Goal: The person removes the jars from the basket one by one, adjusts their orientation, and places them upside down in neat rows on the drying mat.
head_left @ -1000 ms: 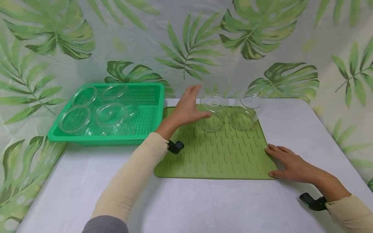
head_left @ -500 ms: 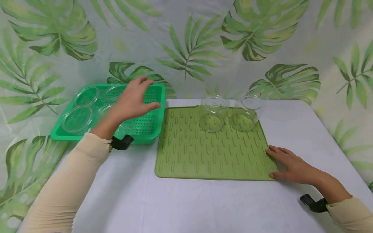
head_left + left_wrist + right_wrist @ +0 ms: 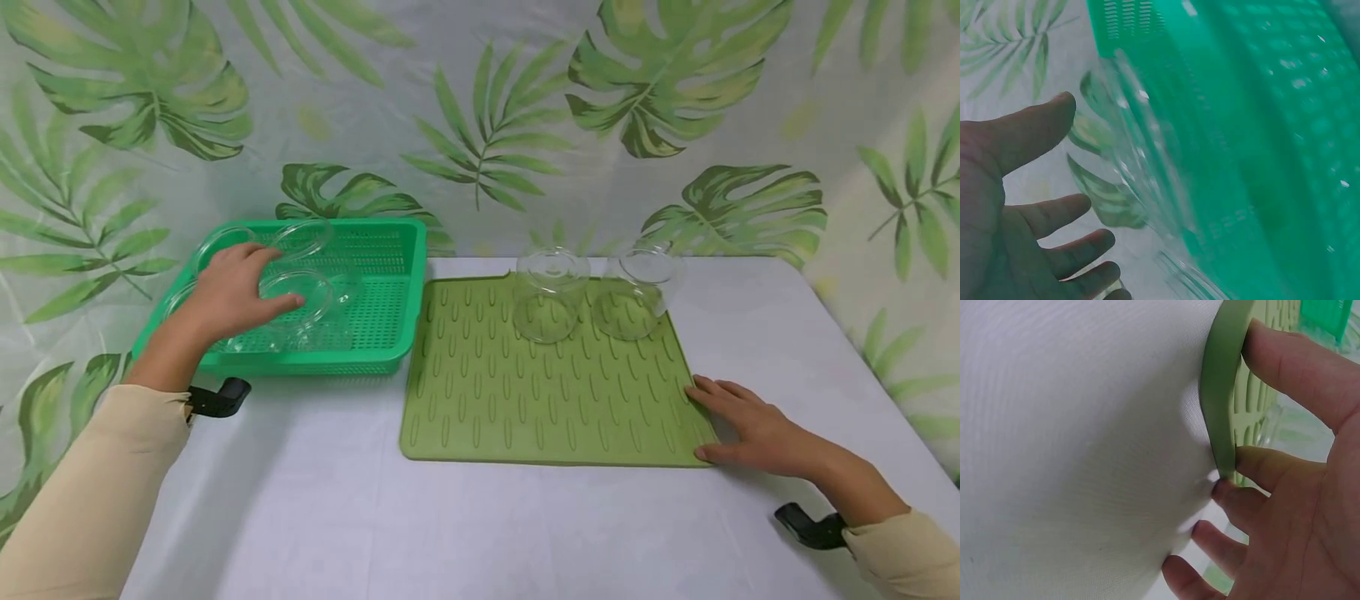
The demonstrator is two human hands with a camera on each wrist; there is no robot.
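My left hand [image 3: 232,292] is above the left part of the green basket [image 3: 300,363], fingers spread and holding nothing. Beneath and beside it, several clear glass cups [image 3: 302,287] stand in the basket, some partly hidden by the hand. The left wrist view shows a gap between the thumb and the blurred glass rims [image 3: 1147,150]. On the far part of the olive-green ribbed mat [image 3: 525,408] stand two more clear cups, one on the left [image 3: 546,325] and one on the right [image 3: 626,321]. My right hand [image 3: 765,433] rests with fingertips at the mat's right edge.
A white cloth [image 3: 480,533] covers the table. Behind it hangs a leaf-patterned curtain [image 3: 517,100]. The basket stands left of the mat, close to it. Black wrist-camera mounts [image 3: 221,398] stick out beside both wrists.
My left hand has swung left from beside the cups on the mat to over the basket, empty throughout. The right hand has stayed at the mat's edge.
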